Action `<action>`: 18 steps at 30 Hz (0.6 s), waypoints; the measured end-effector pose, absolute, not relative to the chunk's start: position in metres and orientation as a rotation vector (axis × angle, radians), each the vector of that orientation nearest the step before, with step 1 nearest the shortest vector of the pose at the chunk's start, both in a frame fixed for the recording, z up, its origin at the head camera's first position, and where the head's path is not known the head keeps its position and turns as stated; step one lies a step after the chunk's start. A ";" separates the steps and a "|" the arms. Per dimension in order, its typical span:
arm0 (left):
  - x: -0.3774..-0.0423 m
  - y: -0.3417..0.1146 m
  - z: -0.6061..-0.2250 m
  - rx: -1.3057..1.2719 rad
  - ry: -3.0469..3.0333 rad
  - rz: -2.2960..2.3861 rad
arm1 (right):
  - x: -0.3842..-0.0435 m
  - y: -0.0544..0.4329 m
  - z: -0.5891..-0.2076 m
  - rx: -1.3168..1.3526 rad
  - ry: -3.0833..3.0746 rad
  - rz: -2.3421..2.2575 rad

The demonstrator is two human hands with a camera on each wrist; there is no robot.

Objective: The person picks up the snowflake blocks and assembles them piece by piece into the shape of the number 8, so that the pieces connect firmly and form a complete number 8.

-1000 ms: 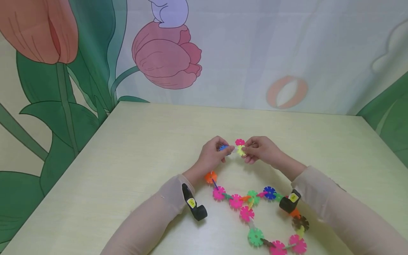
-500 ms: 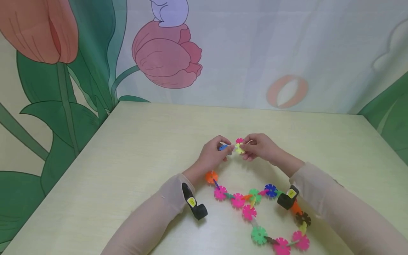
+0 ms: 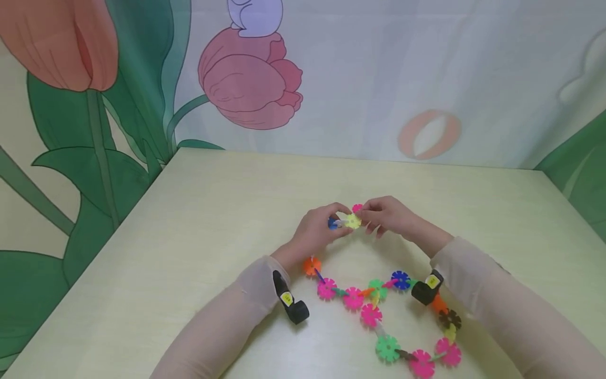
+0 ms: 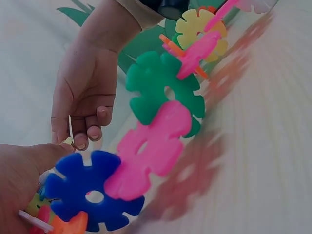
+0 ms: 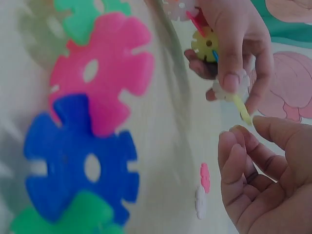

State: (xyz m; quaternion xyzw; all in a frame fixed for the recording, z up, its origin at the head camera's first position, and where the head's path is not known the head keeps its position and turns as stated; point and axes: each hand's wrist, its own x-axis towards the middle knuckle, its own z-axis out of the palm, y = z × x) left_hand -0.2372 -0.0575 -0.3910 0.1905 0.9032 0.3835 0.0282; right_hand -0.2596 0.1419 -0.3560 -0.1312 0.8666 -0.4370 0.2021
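Observation:
My left hand (image 3: 314, 227) holds one end of a chain of plastic snowflake discs, with blue, white and yellow discs at its fingers. Thumb and forefinger lie around the yellow disc (image 3: 352, 221), which is slotted into the white disc (image 5: 228, 87). The right hand (image 3: 390, 215) has its fingertips at the right edge of that yellow disc; the right wrist view shows it edge-on there. From the left hand the chain runs down past an orange disc (image 3: 312, 266) to pink discs (image 3: 327, 289), then forms a loop with a green disc (image 3: 387, 348). The right wrist camera partly hides the loop.
Behind the hands, a loose pink disc (image 5: 205, 178) and a white disc (image 5: 200, 202) lie on the pale table (image 3: 213, 210). A printed cloth (image 3: 350, 79) with flowers hangs along the table's far edge.
The left fingers have opened wider and moved around the yellow disc, which has shifted slightly left. My right fingers have slid back to its right edge. The chain on the table shifted slightly.

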 end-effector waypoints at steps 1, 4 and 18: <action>-0.237 -0.057 -0.391 0.579 2.791 1.189 | -0.262 0.143 -0.355 -0.363 2.438 -1.202; -0.237 -0.058 -0.390 0.567 2.796 1.194 | -0.269 0.149 -0.354 -0.361 2.521 -1.130; -0.237 -0.058 -0.390 0.539 2.778 1.220 | -0.300 0.150 -0.356 -0.355 2.700 -0.745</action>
